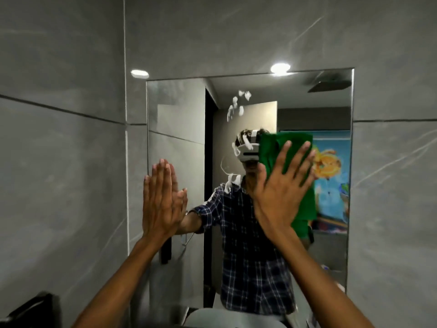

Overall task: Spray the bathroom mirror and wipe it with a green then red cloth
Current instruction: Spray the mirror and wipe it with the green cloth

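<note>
Mirror [179, 110], foam-spotted: right hand [281, 185], fingers spread, presses green cloth [281, 143] on glass; left hand [160, 197] flat, empty, at mirror's edge.

setting: bathroom, domestic in look. walls [236, 31]: large grey stone-effect tiles, thin dark grout lines. frameless mirror [175, 110] fixed flat to wall. rim of pale basin [227, 316] directly below mirror. reflected in glass: square overhead shower head [328, 85], open doorway, room beyond with bright colourful poster [331, 176]. recessed ceiling lights [280, 67] glare on glossy tile.
</note>
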